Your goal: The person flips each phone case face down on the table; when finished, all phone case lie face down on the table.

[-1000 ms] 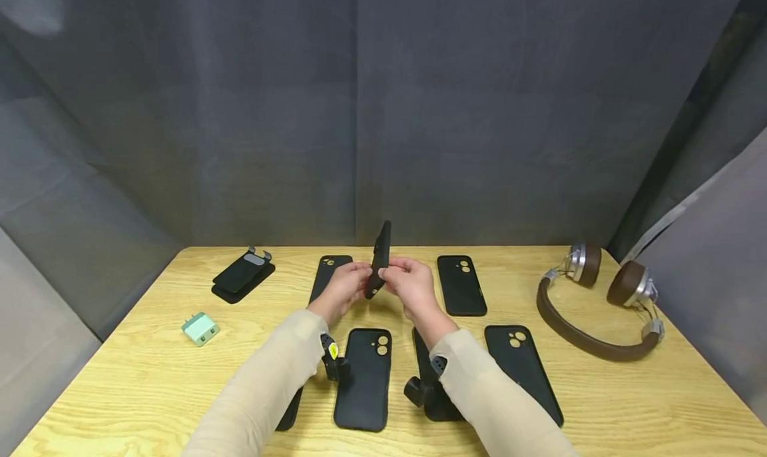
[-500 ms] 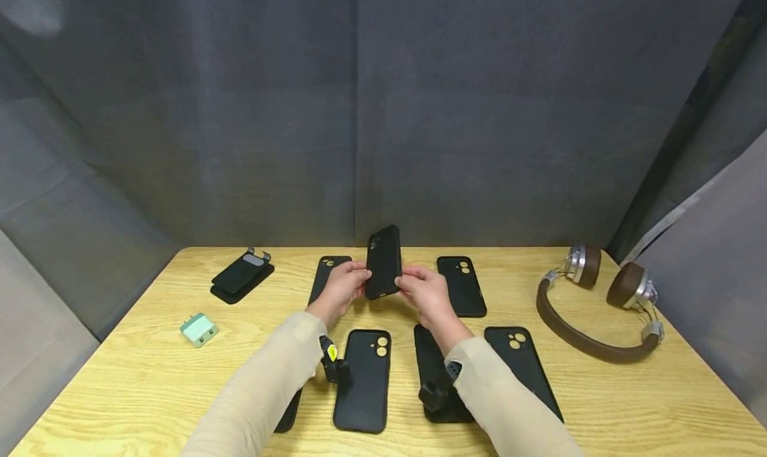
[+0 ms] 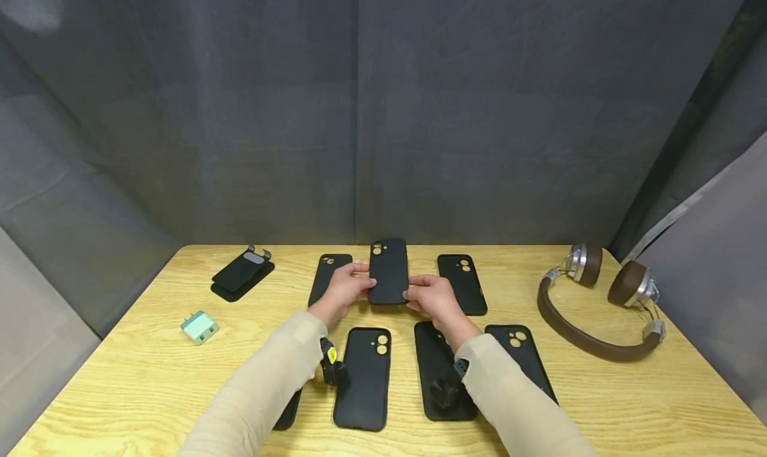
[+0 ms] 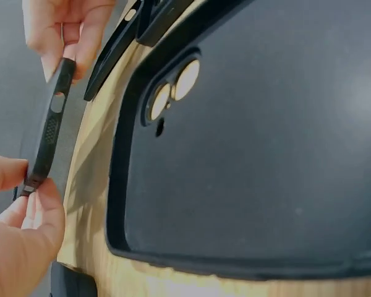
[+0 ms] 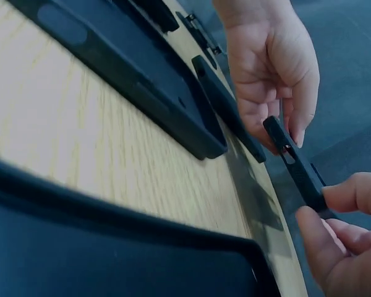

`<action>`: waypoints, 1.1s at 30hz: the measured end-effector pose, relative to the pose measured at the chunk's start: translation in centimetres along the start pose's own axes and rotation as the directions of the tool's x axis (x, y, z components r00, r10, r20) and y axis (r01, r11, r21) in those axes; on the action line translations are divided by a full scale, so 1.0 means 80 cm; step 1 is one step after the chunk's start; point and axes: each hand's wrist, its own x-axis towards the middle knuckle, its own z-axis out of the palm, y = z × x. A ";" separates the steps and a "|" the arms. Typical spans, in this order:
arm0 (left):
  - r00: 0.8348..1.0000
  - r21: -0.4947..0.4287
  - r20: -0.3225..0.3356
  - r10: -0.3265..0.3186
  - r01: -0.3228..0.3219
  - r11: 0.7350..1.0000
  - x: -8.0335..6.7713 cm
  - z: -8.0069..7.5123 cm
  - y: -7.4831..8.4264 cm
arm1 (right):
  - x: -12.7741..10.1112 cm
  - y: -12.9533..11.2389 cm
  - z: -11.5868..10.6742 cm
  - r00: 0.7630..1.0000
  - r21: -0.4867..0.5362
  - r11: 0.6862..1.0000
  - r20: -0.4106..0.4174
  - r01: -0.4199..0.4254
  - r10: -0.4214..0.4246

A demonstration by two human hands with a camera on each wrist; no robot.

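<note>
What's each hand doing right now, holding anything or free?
Left hand: pinches the left edge of the black phone case, held above the table.
Right hand: pinches the right edge of the same case.

The black phone case (image 3: pixel 388 270) is matte, with round camera holes at its far end. It is held above the table, almost flat, its back side facing up.
</note>
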 end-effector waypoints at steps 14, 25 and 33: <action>0.999 0.247 -0.033 -0.008 0.016 0.969 -0.009 0.011 0.005 | 0.011 0.009 -0.001 0.996 -0.161 0.985 0.050 -0.069 0.078; 0.999 0.348 -0.017 -0.048 0.051 0.936 -0.008 0.012 -0.003 | 0.016 0.015 -0.001 0.996 -0.172 0.982 0.033 -0.079 0.086; 0.998 0.394 -0.028 -0.054 0.061 0.917 -0.011 0.014 0.000 | 0.018 0.014 0.003 0.997 -0.269 0.960 -0.002 -0.076 0.078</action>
